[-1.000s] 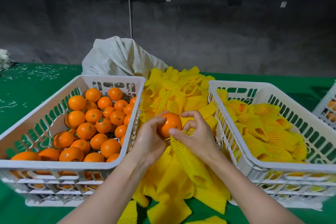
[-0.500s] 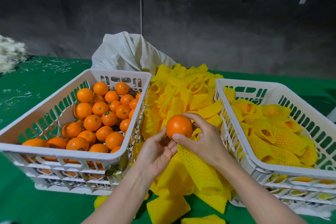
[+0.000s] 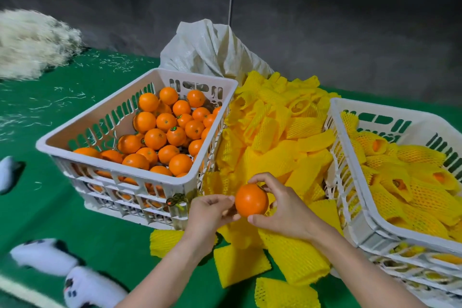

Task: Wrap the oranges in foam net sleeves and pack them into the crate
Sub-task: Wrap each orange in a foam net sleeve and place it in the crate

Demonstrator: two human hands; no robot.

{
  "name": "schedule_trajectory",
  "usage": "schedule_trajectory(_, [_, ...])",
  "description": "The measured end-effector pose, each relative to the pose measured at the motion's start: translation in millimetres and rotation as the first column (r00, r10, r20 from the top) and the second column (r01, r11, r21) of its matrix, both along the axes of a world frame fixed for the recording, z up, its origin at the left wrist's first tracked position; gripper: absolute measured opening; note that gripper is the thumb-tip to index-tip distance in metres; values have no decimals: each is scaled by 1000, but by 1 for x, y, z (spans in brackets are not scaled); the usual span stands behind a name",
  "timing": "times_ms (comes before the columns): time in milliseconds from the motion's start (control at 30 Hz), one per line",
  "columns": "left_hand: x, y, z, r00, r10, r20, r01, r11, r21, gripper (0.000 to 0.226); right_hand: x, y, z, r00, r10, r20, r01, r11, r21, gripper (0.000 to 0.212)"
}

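Orange sits between left hand and right hand, both grips pinching it.

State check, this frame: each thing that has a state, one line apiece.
Orange: bare, held between both hands.
Left hand: pinches the orange.
Right hand: fingers curled round the orange.
Left crate: part full of bare oranges.
Right crate: holds sleeved oranges.
Foam sleeves: empty, piled loose between the crates.

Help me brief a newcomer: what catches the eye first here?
The bare orange, front and centre, held by the left hand and right hand. Behind it a bright yellow pile of foam sleeves lies between the left crate of loose oranges and the right crate of sleeved ones.
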State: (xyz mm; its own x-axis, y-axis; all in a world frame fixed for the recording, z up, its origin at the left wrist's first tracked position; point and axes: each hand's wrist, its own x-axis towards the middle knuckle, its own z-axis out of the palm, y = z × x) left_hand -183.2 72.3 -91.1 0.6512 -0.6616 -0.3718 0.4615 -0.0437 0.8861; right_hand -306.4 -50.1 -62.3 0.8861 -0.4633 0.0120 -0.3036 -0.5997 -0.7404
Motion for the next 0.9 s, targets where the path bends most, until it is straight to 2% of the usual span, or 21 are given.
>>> schedule_trajectory(133, [-11,16,-13,994,48,98,-45,998,-34,9,8,2,-10,997,34,-66,-32,999,43,54])
schedule_trajectory(233, [-19,24,-21,973,132,192,-121,990,-68,17,17,2,-15,996,12,-91,-4,996,94,51])
schedule_trajectory(300, [-25,28,-24,945,125,301,-103,991,-89,21,24,3,-14,996,-29,-80,39,991,124,38])
schedule_trajectory(433, [-28,32,-28,815,126,566,-138,990,-22,22,32,4,-13,992,-73,-100,94,971,220,26])
schedule_trajectory(500, [-26,32,-28,745,117,657,-152,988,-3,28,32,3,-13,991,-58,-125,96,938,332,11])
schedule_trajectory(633, [-20,35,-29,528,67,847,-154,988,18,14,25,3,-8,983,61,-171,23,893,450,39])
schedule_trajectory(700, [-19,33,-29,466,67,882,-152,988,5,13,22,1,-7,975,95,-199,10,882,471,54])
schedule_trajectory(800, [-24,29,-27,476,109,873,-196,981,-15,22,25,5,-12,985,34,-170,54,870,490,46])
schedule_trajectory(900, [-28,29,-29,549,156,821,-220,975,-38,29,31,7,-17,978,-169,-126,198,938,284,36])
